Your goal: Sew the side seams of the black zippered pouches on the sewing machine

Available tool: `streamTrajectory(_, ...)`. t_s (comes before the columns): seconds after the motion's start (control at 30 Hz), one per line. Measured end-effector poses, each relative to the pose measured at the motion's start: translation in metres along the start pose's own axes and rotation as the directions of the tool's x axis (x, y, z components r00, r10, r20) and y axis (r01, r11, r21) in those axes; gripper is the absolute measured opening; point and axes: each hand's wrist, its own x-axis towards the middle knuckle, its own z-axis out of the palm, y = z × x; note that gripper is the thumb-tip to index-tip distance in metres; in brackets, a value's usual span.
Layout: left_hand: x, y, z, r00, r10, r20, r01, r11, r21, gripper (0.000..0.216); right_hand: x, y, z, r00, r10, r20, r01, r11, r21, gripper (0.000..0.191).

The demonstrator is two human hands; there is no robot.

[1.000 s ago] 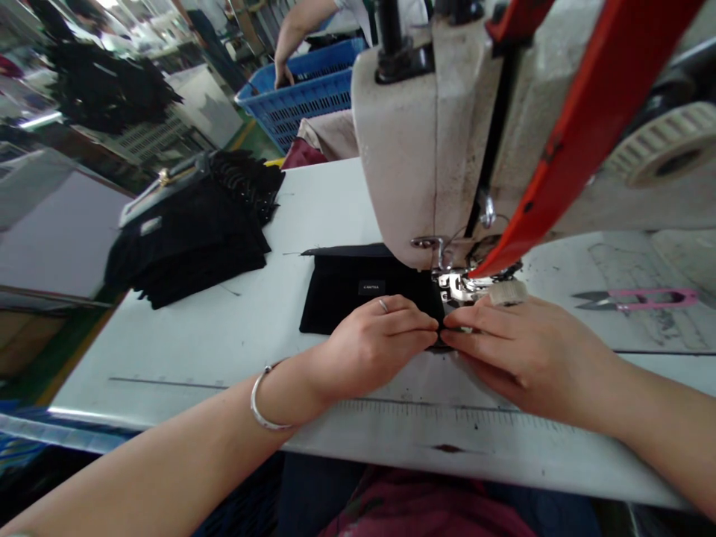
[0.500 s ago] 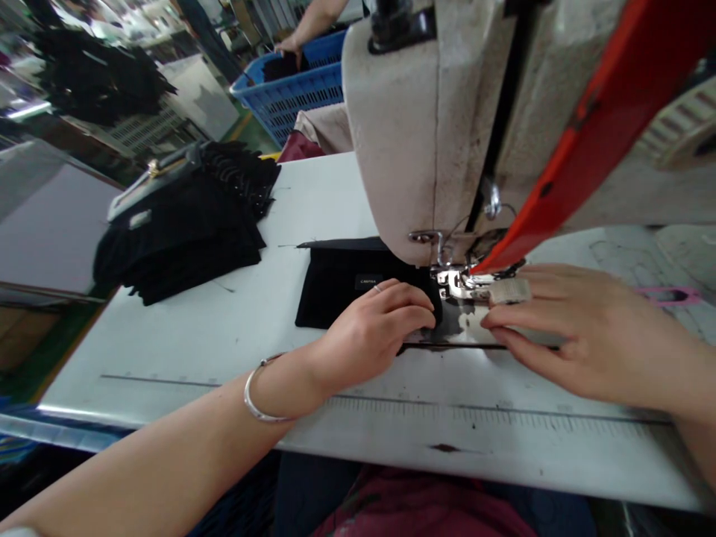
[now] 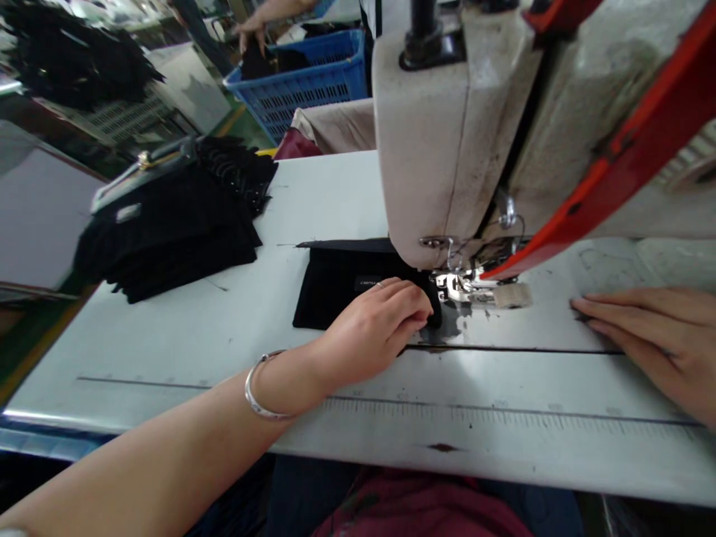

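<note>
A flat black fabric piece (image 3: 330, 291) with a small dark label lies on the white table, its right end beside the presser foot (image 3: 456, 286) of a sewing machine (image 3: 430, 149). My left hand (image 3: 383, 317) rests on that right end, its curled fingers closed on the fabric edge. At the far right, my right hand (image 3: 654, 332) is apart from the machine's foot, low over the table. Its fingertips are pinched together, with a small dark bit (image 3: 582, 317) showing between them, too small to name.
A stack of black fabric pieces (image 3: 168, 239) sits on the table's left, metal hardware on top. A red bar (image 3: 609, 149) slants across the machine. Behind stands a blue basket (image 3: 302, 89), with another person's hand (image 3: 254, 33) holding dark cloth. A ruler scale (image 3: 475, 412) runs along the table front.
My right hand has moved right, away from the presser foot, with a small dark bit at its fingertips. My left hand stays on the black fabric. The other person's hand has lifted dark cloth.
</note>
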Motion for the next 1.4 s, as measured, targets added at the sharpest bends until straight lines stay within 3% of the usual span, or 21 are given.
streamTrajectory(0.07, 0.001, 0.000, -0.001, 0.999, -0.034, 0.026, 0.034, 0.999, -0.002, 0.010, -0.001, -0.003, 0.000, 0.995, -0.100, 0.012, 0.101, 0.994, -0.034, 0.036)
streamTrajectory(0.13, 0.001, 0.000, 0.000, 0.999, -0.043, 0.024, 0.043, 0.999, 0.013, 0.011, 0.001, -0.006, -0.001, 0.992, -0.123, -0.014, 0.122, 0.989, -0.078, 0.032)
streamTrajectory(0.3, 0.000, -0.003, 0.004, 0.992, 0.117, 0.045, -0.120, 0.988, 0.093, 0.025, 0.011, -0.021, -0.009, 0.996, 0.035, -0.080, -0.047, 0.987, -0.151, 0.025)
streamTrajectory(0.4, 0.000, -0.002, 0.005, 0.991, 0.129, 0.024, -0.131, 0.982, 0.140, 0.029, 0.023, -0.043, -0.020, 0.998, 0.070, -0.003, -0.070, 0.997, -0.027, 0.027)
streamTrajectory(0.5, 0.001, 0.001, 0.006, 0.994, 0.106, -0.014, -0.102, 0.983, 0.152, 0.025, 0.042, -0.070, -0.028, 0.989, 0.042, 0.143, -0.059, 0.991, 0.117, 0.028)
streamTrajectory(0.57, 0.001, 0.003, 0.007, 0.995, 0.096, -0.015, -0.092, 0.979, 0.183, 0.026, 0.057, -0.085, -0.028, 0.985, -0.011, 0.173, -0.025, 0.979, 0.201, 0.024)
streamTrajectory(0.7, 0.002, 0.000, 0.009, 0.997, 0.062, -0.049, -0.051, 0.978, 0.200, 0.022, 0.080, -0.101, -0.015, 0.986, -0.150, 0.075, 0.122, 0.949, 0.292, 0.021)
streamTrajectory(0.87, 0.004, -0.006, 0.008, 0.989, -0.050, -0.138, 0.056, 0.997, 0.043, 0.005, 0.090, -0.106, 0.006, 0.986, -0.162, -0.040, 0.166, 0.950, 0.266, 0.020)
streamTrajectory(1.07, 0.006, -0.004, 0.006, 0.979, -0.124, -0.162, 0.114, 0.991, -0.067, 0.007, 0.091, -0.110, 0.012, 0.981, -0.178, -0.075, 0.191, 0.957, 0.219, 0.017)
streamTrajectory(1.4, 0.006, -0.004, 0.007, 0.980, -0.096, -0.176, 0.093, 0.995, -0.024, 0.010, 0.092, -0.112, 0.014, 0.969, -0.226, -0.101, 0.241, 0.953, 0.184, 0.016)
